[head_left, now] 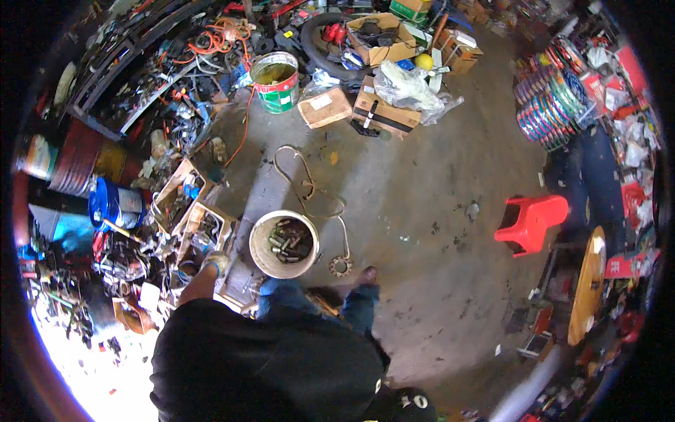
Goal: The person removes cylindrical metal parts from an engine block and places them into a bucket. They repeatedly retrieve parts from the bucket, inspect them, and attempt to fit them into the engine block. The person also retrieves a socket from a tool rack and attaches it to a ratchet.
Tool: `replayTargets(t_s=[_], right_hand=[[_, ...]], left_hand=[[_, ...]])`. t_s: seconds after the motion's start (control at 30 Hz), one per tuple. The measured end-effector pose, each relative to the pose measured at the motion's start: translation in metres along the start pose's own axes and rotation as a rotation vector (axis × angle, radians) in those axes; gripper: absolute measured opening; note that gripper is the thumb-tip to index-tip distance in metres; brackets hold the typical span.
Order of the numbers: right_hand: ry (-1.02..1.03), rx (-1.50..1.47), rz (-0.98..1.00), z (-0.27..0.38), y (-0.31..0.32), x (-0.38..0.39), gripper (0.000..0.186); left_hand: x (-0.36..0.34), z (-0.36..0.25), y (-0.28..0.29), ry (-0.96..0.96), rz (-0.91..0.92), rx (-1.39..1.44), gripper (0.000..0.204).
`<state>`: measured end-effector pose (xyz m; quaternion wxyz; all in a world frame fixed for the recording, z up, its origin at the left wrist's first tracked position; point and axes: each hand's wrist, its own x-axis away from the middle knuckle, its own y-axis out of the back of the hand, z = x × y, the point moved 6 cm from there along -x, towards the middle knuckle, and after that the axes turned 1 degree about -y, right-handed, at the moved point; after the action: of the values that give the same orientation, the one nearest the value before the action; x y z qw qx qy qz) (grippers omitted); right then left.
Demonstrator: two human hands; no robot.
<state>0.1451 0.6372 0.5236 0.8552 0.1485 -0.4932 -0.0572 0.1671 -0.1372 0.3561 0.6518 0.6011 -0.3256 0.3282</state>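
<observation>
My left forearm reaches out to the left, and my left hand (pixel 217 262), which looks gloved, is at the near end of the wooden crates. It is beside a wooden crate (pixel 226 226) crammed with loose metal parts. The fingers are too small and blurred to show whether they hold anything. Just right of the hand, in front of my legs, stands a whitish round bucket (pixel 259 261) with several dark and shiny cylindrical metal parts at its bottom. No part of my right hand shows. A rope (pixel 309 184) lies on the floor beyond the bucket, running towards a toothed metal ring (pixel 341 266).
A green and red bucket (pixel 279 96), cardboard boxes (pixel 325 107) and a black tyre (pixel 314 49) stand at the far side. Heaped parts and a blue drum (pixel 112 202) crowd the left. A red plastic stool (pixel 532 223) and an oval wooden board (pixel 586 288) are at right.
</observation>
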Motion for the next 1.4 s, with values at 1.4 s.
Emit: replayTargets(t_s=[1.4], right_hand=[[0.164, 0.730, 0.793, 0.770, -0.375, -0.329, 0.017]], left_hand=[[-0.082, -0.060, 0.262, 0.127, -0.873, 2.860, 0.035]])
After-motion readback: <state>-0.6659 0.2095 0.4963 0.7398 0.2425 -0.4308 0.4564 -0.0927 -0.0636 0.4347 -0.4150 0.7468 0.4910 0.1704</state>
